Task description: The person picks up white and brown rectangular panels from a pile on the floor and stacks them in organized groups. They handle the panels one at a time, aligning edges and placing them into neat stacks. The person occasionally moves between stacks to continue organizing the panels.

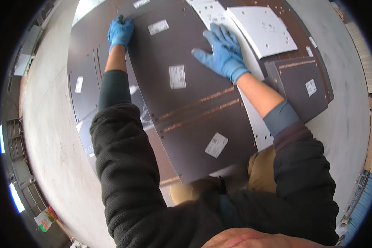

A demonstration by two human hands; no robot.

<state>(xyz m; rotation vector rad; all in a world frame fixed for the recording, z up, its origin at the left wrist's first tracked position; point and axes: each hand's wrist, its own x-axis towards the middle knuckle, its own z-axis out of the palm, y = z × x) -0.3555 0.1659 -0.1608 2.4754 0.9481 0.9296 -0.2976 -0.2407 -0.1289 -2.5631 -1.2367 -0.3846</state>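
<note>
A long dark brown furniture panel (155,56) with white labels and a grooved, copper-coloured line lies in front of me. My left hand (120,33), in a blue glove, is closed at its far left edge, fingers curled on the board. With fingers and thumb spread, my gloved right hand (222,51) rests on the panel near its right edge. Nearer my body is a labelled dark board (206,138) with a similar groove along its far edge.
White panels (262,31) with drilled holes lie at the far right. Beside my right forearm sits a stack of smaller dark boards (295,91). Another dark panel (84,62) is on the left. Pale floor (49,120) surrounds the pile; shelving (22,165) stands at the left rim.
</note>
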